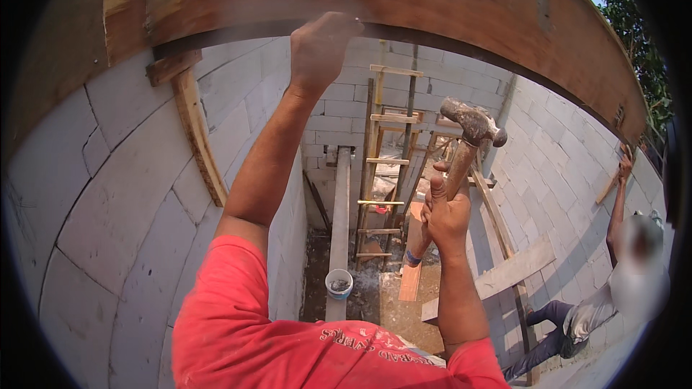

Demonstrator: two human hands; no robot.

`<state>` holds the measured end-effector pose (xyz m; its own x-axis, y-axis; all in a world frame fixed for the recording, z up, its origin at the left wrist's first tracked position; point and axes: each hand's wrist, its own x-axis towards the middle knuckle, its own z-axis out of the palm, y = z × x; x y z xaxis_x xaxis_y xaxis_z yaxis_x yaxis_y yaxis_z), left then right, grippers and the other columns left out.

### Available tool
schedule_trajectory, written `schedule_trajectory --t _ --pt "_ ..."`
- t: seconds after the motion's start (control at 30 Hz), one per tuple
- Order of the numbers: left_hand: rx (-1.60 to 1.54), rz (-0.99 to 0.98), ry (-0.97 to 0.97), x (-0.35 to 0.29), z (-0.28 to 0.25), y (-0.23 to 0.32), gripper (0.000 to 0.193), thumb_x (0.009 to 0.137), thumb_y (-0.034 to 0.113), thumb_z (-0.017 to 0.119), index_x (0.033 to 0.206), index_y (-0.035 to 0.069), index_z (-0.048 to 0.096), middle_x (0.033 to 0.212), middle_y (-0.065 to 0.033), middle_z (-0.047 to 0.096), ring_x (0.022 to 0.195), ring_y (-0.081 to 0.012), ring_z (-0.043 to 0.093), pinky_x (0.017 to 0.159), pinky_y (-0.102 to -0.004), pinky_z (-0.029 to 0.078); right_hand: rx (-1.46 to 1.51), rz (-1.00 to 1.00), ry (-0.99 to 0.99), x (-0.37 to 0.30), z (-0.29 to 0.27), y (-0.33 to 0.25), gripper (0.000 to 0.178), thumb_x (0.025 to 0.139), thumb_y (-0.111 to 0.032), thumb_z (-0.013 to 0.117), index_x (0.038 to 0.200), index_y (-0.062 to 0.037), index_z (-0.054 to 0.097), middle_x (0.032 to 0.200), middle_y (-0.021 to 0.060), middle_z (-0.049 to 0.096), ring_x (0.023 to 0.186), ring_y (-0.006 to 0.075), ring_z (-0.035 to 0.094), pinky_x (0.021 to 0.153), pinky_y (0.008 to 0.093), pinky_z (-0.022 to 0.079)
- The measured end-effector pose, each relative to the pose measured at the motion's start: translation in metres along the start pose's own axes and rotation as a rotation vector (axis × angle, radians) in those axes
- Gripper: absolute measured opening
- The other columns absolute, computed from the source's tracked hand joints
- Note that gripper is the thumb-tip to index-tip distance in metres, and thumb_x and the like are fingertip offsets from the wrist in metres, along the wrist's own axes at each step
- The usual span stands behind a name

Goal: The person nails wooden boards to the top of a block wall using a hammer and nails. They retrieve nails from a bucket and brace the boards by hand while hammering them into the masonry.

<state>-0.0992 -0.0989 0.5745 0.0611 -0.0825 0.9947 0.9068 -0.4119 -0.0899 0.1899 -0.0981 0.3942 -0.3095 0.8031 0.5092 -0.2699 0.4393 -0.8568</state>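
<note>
My right hand [447, 220] is wrapped round the wooden handle of a ball-peen hammer [472, 122], its worn metal head raised and the handle's end pointing down. Above and to the left, my left hand [321, 47] is closed against the lower edge of a long brown wooden board [432, 0]. A tiny bright spot shows at its fingertips, too small and blurred to name. The board spans the top of the view and bends down to the right.
Grey block walls [122, 187] rise on both sides. Far below stand a wooden ladder [389, 162] and a white bucket [339, 283] on a narrow beam [339, 209]. A co-worker [577, 324] at the right reaches up to the board's far end. A timber prop [198, 137] leans at the left.
</note>
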Motion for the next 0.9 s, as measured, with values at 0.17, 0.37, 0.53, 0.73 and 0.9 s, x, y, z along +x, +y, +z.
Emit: schedule_trajectory --t 0.17,0.37,0.53,0.73,0.9 --pt "0.093 0.002 -0.028 0.044 0.004 -0.047 0.011 0.092 0.011 0.074 0.099 0.004 0.079 0.095 -0.0055 0.078 0.086 -0.0189 0.075 0.08 -0.0311 0.059 -0.356 -0.329 0.08 0.025 -0.005 -0.013 0.044 0.109 -0.036 0.053 0.131 -0.0006 0.04 0.075 0.0006 0.053 0.056 0.0066 0.05 0.05 0.0258 0.042" --pt "0.135 0.08 -0.082 0.042 -0.004 -0.057 0.011 0.091 0.013 0.074 0.098 0.006 0.081 0.099 -0.0036 0.077 0.089 -0.0201 0.074 0.082 -0.0325 0.06 -0.37 -0.615 -0.017 0.066 0.021 -0.064 0.057 0.11 -0.024 0.05 0.156 -0.0003 0.029 0.101 0.0119 0.071 0.065 0.0128 0.064 0.057 0.0308 0.052" --pt "0.166 0.148 -0.039 0.037 -0.004 -0.063 0.011 0.09 0.015 0.075 0.096 0.008 0.081 0.098 -0.0016 0.077 0.087 -0.0195 0.074 0.078 -0.0318 0.06 -0.61 -1.118 0.057 0.121 0.063 -0.086 0.063 0.108 -0.017 0.053 0.165 -0.0157 0.024 0.136 0.0126 0.065 0.075 0.0239 0.075 0.063 0.037 0.06" --pt "0.194 0.24 -0.001 0.036 -0.001 -0.072 0.01 0.086 0.017 0.08 0.094 0.011 0.082 0.098 0.0003 0.077 0.083 -0.0185 0.075 0.074 -0.0309 0.061 -0.709 -1.102 0.013 0.162 0.087 -0.071 0.07 0.105 -0.013 0.056 0.165 -0.0244 0.021 0.119 0.0159 0.073 0.08 0.0346 0.076 0.065 0.0446 0.064" --pt "0.18 0.237 0.056 0.034 0.001 -0.076 0.011 0.081 0.019 0.082 0.09 0.012 0.08 0.092 0.0005 0.074 0.079 -0.0199 0.073 0.068 -0.0326 0.058 -0.629 -1.187 0.077 0.164 0.089 -0.076 0.071 0.106 -0.016 0.056 0.165 -0.0272 0.019 0.113 0.0182 0.074 0.079 0.0364 0.076 0.065 0.047 0.063"
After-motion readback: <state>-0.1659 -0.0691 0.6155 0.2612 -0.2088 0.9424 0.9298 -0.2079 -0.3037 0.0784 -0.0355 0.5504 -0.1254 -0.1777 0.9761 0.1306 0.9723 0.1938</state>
